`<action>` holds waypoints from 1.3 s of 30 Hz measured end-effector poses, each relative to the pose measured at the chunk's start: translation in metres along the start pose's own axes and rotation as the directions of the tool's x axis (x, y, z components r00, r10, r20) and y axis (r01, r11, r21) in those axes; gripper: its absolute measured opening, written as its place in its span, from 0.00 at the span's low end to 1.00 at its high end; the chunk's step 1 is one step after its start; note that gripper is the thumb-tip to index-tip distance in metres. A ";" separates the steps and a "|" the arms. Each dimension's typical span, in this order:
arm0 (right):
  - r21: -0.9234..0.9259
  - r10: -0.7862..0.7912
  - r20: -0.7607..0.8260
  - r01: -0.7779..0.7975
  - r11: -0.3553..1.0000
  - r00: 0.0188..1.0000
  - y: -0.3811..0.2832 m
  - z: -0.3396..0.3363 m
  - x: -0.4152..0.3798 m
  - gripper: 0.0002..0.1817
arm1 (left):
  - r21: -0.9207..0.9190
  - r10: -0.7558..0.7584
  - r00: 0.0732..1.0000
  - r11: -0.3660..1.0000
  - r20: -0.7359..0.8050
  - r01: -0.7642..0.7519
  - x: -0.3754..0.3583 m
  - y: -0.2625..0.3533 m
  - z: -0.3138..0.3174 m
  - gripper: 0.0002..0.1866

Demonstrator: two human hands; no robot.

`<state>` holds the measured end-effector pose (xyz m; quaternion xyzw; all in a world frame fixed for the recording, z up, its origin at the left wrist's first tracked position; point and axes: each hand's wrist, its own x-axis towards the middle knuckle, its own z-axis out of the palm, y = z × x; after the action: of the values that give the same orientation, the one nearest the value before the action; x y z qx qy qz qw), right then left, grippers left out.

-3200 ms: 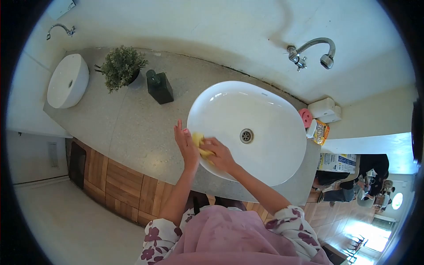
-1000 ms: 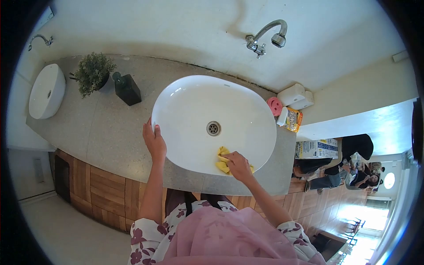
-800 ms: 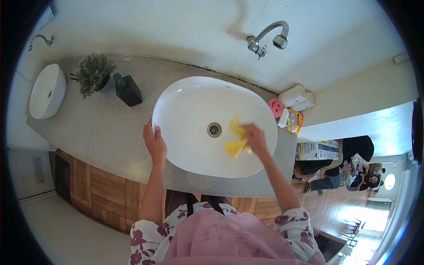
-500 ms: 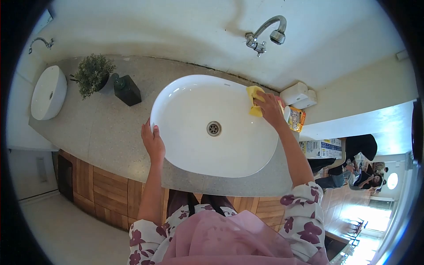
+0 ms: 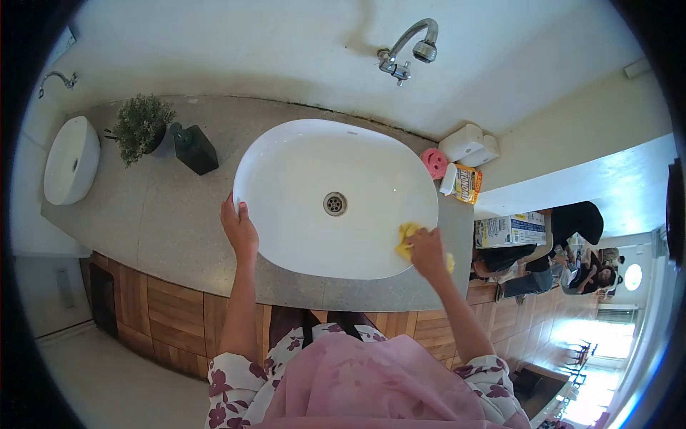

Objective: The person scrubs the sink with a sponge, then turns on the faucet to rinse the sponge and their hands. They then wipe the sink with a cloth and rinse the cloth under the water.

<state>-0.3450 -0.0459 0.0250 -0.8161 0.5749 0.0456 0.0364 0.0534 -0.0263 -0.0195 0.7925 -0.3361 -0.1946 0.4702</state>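
A white oval basin (image 5: 300, 243) with a metal drain (image 5: 335, 204) sits on the grey counter. My left hand (image 5: 240, 229) grips its left rim, thumb on the inner side and fingers outside. At the lower right rim, my right hand (image 5: 427, 252) is closed on a yellow cloth (image 5: 407, 239), which lies against the inner wall and hangs partly over the rim. Beyond the right rim are a pink smiley sponge (image 5: 434, 164), a white container (image 5: 449, 179) and an orange-yellow packet (image 5: 467, 184).
A wall faucet (image 5: 423, 50) juts out above the basin. On the counter (image 5: 171, 236) stand a dark bottle (image 5: 195, 149), a potted plant (image 5: 143, 125) and a second basin (image 5: 71, 161). White rolls (image 5: 461, 143) stand at the back right. People and a box (image 5: 510, 230) are farther right.
My right hand has moved with the yellow cloth from the upper right rim down to the lower right rim. The pink sponge now shows fully. My left hand stays on the left rim.
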 end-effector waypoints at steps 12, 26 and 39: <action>0.962 0.114 0.237 -0.217 -0.164 0.965 -0.044 -0.020 0.087 0.20 | -0.016 0.009 1.000 1.000 -0.019 -0.009 0.000 -0.002 0.002 0.18; 0.158 -0.171 -0.029 0.174 0.972 0.985 -0.013 0.033 0.066 0.24 | 0.015 -0.033 0.999 0.999 0.014 0.033 0.001 -0.003 0.000 0.19; 0.299 -0.021 0.040 0.008 0.954 0.999 -0.104 0.049 0.052 0.26 | -0.084 -0.081 0.996 0.993 0.035 0.083 -0.001 0.012 -0.004 0.18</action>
<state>-0.2317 -0.0540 -0.0286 -0.8043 0.5683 -0.0247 0.1720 0.0509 -0.0276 -0.0068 0.7816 -0.3020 -0.2403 0.4901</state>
